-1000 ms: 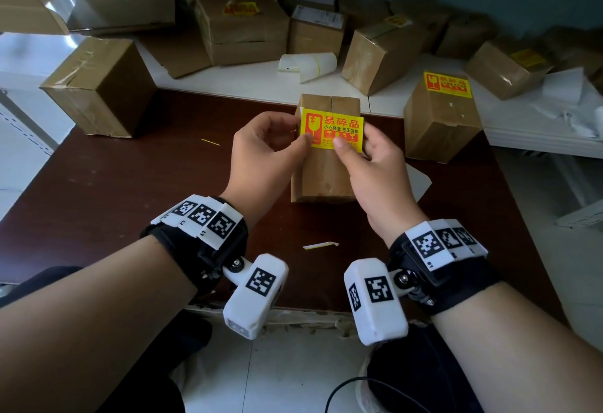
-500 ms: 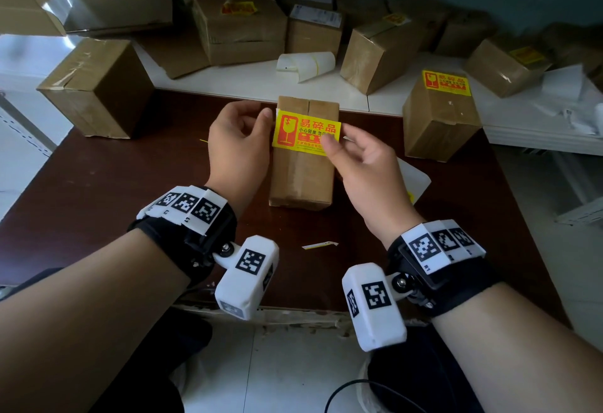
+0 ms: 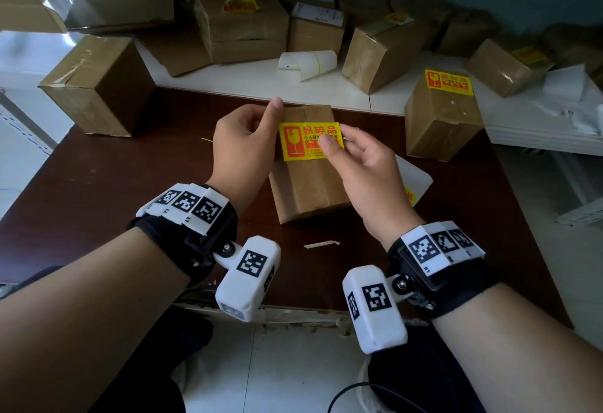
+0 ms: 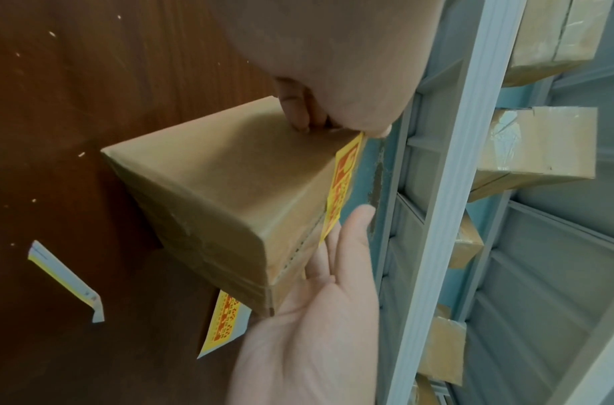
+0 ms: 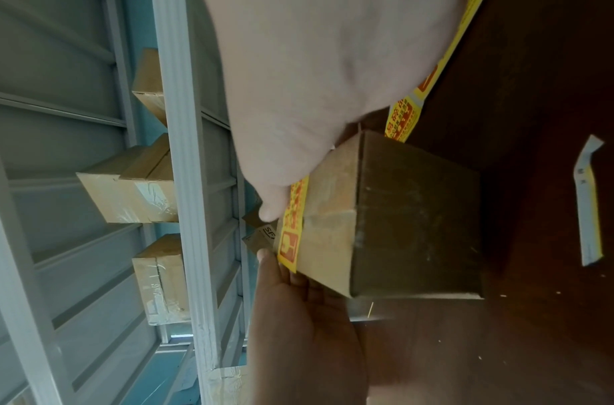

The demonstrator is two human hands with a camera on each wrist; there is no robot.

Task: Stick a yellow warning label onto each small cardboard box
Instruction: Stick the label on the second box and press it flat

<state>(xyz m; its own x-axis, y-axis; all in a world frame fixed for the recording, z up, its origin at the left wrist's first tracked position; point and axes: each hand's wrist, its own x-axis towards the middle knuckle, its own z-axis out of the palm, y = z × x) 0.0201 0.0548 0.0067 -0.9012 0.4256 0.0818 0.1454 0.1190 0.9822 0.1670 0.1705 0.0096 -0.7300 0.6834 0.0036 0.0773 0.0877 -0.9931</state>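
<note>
A small brown cardboard box [image 5: 385, 216] sits at the centre on the dark brown wooden table [image 5: 541, 328], the right hand [image 5: 316, 90] from twelve o'clock pressing a yellow rectangular warning label with red print [image 5: 293, 224] onto its face, the left hand [image 5: 298, 328] at six o'clock touching the box's lower edge.

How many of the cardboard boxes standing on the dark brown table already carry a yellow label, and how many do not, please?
Labelled box: 1
Box with no label showing: 1
Middle box, its yellow warning label held at its top by left hand and right hand: 1
Total: 3
</note>
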